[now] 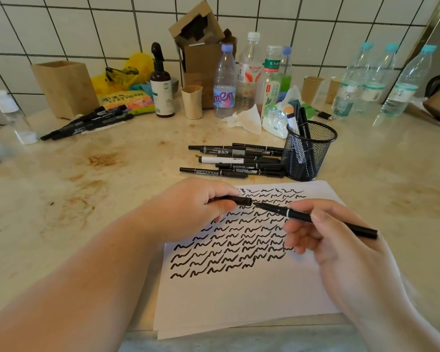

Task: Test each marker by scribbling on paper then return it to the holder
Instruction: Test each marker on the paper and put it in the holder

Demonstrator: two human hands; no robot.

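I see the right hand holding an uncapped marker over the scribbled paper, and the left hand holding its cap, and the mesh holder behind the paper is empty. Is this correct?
Not quite. The head view shows the mesh holder is not empty: several markers already stand in it. The rest holds: the right hand holds an uncapped marker over the scribbled paper, and the left hand holds its cap.

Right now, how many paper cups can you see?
3: one cup beside the brown pump bottle, two cups by the wall near the right-hand water bottles. Clutter may hide more.
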